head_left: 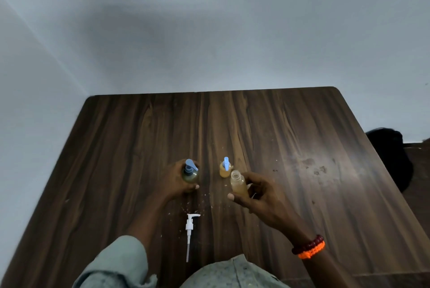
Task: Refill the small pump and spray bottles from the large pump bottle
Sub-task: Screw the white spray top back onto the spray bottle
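My left hand wraps around the large pump bottle, a dark greenish bottle with a blue pump head, standing on the table. My right hand holds a small uncapped bottle of amber liquid, its open neck pointing up. Just behind it stands another small amber bottle with a blue top, untouched. A loose white pump head with its long dip tube lies flat on the table near me, between my arms.
The dark wooden table meets a pale wall at its far edge. Small droplets and crumbs speckle the wood around the bottles. A dark object sits off the table's right side.
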Demonstrator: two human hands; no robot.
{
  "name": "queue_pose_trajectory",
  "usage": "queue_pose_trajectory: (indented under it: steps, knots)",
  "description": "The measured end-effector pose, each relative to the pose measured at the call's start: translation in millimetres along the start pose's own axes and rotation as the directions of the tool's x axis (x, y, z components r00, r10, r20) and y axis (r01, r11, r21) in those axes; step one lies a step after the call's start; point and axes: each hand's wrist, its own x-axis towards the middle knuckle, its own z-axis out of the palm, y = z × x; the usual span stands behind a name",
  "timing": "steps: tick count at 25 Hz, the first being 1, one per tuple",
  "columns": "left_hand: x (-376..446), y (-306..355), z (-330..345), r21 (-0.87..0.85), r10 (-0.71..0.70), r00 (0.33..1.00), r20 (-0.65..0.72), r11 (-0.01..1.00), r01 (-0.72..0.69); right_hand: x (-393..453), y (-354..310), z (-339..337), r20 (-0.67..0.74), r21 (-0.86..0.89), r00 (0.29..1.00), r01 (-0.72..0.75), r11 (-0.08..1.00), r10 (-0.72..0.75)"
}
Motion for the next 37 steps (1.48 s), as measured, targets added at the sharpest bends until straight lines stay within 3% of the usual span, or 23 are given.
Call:
queue_pose_trajectory:
  steps: [11,24,27,29,30,32,34,37]
  knots:
    - [18,-15,-12,-0.068,0.044,0.990,0.134,0.997,-0.035,2,4,9,-0.046,0.048,0.998,-0.048,0.998,0.050]
    - [12,-10,-16,-0.040,0.094,0.987,0.133,0.995,-0.090,-11,1,11,-0.054,0.020,0.998,-0.031,0.999,0.032]
    - [4,-6,-11,0.021,-0.054,0.998,0.022,0.998,0.054,-16,2,13,-0.051,0.018,0.998,-0.023,1.000,0.024]
    - [-3,-11,-2,0.137,-0.271,0.954,-0.126,0.948,0.287,-21,5,16,-0.056,0.029,0.998,-0.021,0.999,0.023]
    - [-9,-16,5,0.144,-0.370,0.919,-0.133,0.911,0.387,-22,6,18,-0.053,0.039,0.998,-0.022,0.999,0.024]
    - [-23,-23,24,0.125,-0.504,0.864,-0.009,0.856,0.501,-26,9,20,-0.043,0.051,0.999,-0.017,0.999,0.019]
    - [-37,-30,46,0.105,-0.527,0.848,0.052,0.848,0.520,-30,13,23,-0.026,0.062,0.999,-0.017,0.998,0.019]
    - [-48,-40,71,0.057,-0.441,0.896,-0.043,0.895,0.443,-39,19,28,0.005,0.099,1.000,-0.023,0.995,0.023]
